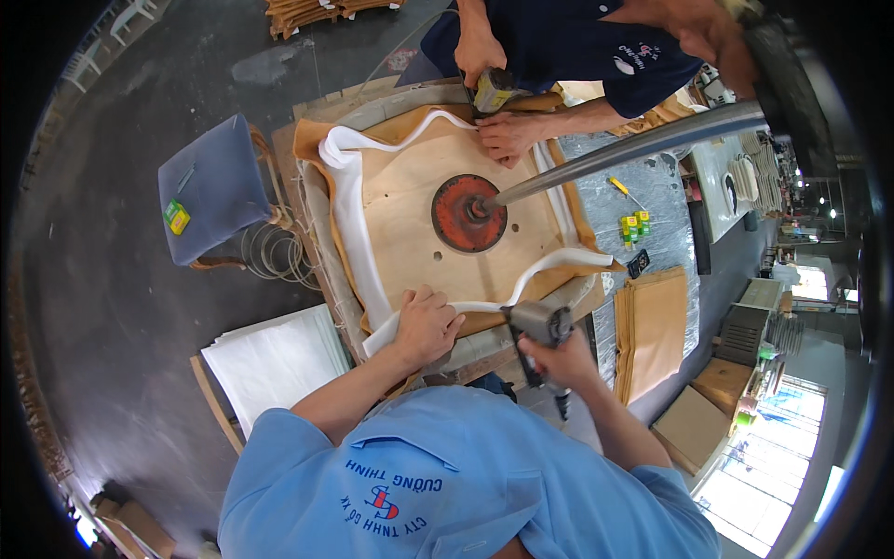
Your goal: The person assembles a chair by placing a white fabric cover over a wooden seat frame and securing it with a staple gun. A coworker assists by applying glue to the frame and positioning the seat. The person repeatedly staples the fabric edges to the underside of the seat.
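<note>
A square plywood panel (400, 200) lies in front of me, edged with white padding (350, 210) and tan cover material (313, 142). My left hand (428, 326) is at its near edge, fingers closed over the padding and cover. Wrapped around a grey staple gun (545, 321), my right hand (566, 359) holds the tool's nose against the near edge, right of my left hand. A red round plate (447, 224) on a slanted metal rod (633, 149) sits on the panel's middle.
Across the panel, a co-worker's hand (480, 51) holds a yellow staple gun (494, 90); their other hand (507, 138) presses the far edge. Folded tan covers (652, 326) and small green-yellow boxes (635, 225) lie right. A blue-seated chair (214, 191) and white sheets (279, 363) are left.
</note>
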Available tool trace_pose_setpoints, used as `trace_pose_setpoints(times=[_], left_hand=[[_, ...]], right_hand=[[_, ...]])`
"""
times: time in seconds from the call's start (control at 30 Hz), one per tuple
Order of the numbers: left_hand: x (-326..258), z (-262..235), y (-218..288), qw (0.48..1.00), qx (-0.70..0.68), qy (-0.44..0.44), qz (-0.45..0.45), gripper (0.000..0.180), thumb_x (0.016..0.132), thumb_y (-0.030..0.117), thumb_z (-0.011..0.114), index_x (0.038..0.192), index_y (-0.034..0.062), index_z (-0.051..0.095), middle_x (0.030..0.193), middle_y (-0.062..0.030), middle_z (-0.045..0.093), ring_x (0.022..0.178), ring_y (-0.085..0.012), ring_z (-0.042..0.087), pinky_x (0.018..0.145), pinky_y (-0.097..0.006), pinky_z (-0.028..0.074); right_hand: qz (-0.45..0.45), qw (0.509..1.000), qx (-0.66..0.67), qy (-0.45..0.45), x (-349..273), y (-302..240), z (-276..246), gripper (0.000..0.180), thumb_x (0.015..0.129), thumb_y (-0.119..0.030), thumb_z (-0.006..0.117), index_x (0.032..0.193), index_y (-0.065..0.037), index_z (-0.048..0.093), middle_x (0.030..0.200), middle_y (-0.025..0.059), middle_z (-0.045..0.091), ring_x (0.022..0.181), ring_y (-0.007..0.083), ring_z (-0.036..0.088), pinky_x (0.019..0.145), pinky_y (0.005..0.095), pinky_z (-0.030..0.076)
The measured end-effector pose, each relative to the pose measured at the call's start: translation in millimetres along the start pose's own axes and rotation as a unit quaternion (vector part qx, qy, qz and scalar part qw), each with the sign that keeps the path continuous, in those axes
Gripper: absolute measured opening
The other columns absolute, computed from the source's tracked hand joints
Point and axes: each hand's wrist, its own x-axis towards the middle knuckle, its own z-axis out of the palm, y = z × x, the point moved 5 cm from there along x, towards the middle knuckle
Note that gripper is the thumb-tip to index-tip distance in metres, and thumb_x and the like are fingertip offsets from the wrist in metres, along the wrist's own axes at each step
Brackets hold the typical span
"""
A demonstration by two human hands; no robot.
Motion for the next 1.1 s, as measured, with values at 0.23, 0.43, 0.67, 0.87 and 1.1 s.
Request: trace_pose_setpoints(times=[0.23,0.43,0.67,0.87,1.1], left_hand=[[4,5,-1,0.997,-0.003,0.056,-0.052,0.022,0.09,0.023,0.079,0.074,0.01,0.074,0.091,-0.0074,0.06,0.097,-0.0323,0.056,0.089,-0.049,0.039],[6,5,-1,0.996,-0.001,0.066,-0.066,0.017,0.088,0.02,0.079,0.076,0.0102,0.073,0.093,-0.0072,0.062,0.1,-0.0318,0.058,0.09,-0.049,0.042],[4,6,2,0.995,-0.002,0.067,-0.072,0.016,0.088,0.019,0.079,0.076,0.0097,0.072,0.095,-0.008,0.062,0.1,-0.0317,0.058,0.09,-0.049,0.042],[3,12,5,0.995,0.028,0.069,-0.07,0.016,0.088,0.021,0.078,0.078,0.0093,0.073,0.097,-0.0091,0.063,0.103,-0.0328,0.058,0.09,-0.049,0.042],[13,4,14,0.99,0.096,-0.015,-0.1,0.015,0.091,0.022,0.078,0.09,0.0069,0.076,0.104,-0.0141,0.067,0.11,-0.0374,0.06,0.093,-0.052,0.044]], right_hand=[[0.084,0.995,0.044,-0.035,10,14,58,0.021,0.102,-0.022,0.082,0.108,-0.004,0.071,0.066,-0.0007,0.063,0.052,0.0094,0.058,0.049,0.0287,0.047],[0.099,0.994,-0.035,0.006,19,7,65,0.028,0.098,-0.028,0.084,0.089,-0.002,0.077,0.063,0.002,0.067,0.056,0.0104,0.064,0.053,0.0328,0.05],[0.072,0.994,-0.072,0.04,19,6,71,0.024,0.098,-0.025,0.083,0.091,-0.001,0.078,0.062,0.0031,0.068,0.054,0.0114,0.063,0.053,0.0354,0.049],[0.031,0.994,-0.096,0.037,18,-11,73,0.032,0.096,-0.019,0.082,0.119,0.0,0.074,0.101,0.0126,0.08,0.091,0.0198,0.075,0.083,0.039,0.059],[0.106,0.993,-0.049,-0.032,19,-10,59,0.044,0.096,-0.028,0.085,0.126,0.0,0.071,0.089,0.0117,0.077,0.074,0.0182,0.075,0.066,0.0352,0.059]])
